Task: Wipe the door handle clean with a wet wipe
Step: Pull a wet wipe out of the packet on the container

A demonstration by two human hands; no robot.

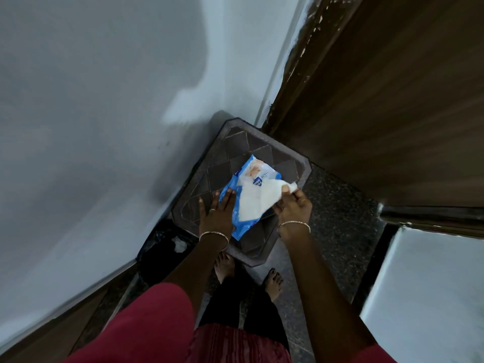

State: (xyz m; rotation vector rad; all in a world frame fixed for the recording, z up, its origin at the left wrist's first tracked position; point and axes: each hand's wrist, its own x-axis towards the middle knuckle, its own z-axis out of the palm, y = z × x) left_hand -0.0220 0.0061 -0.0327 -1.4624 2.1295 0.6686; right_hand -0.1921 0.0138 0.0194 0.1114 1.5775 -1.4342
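A blue and white pack of wet wipes (258, 170) lies on a dark brown stool top (235, 150) in the corner. My left hand (216, 214) presses flat on the pack's left side, fingers spread. My right hand (293, 208) pinches a white wet wipe (255, 199) at its upper right corner; the sheet stretches from the pack's opening toward that hand. A brown wooden door (392, 100) stands on the right. Its handle is not in view.
A grey wall (104, 100) fills the left side. A black-lined bin (167, 247) with a white scrap inside sits left of the stool. My bare feet (272, 282) stand on dark speckled floor. A pale panel (432, 297) is at lower right.
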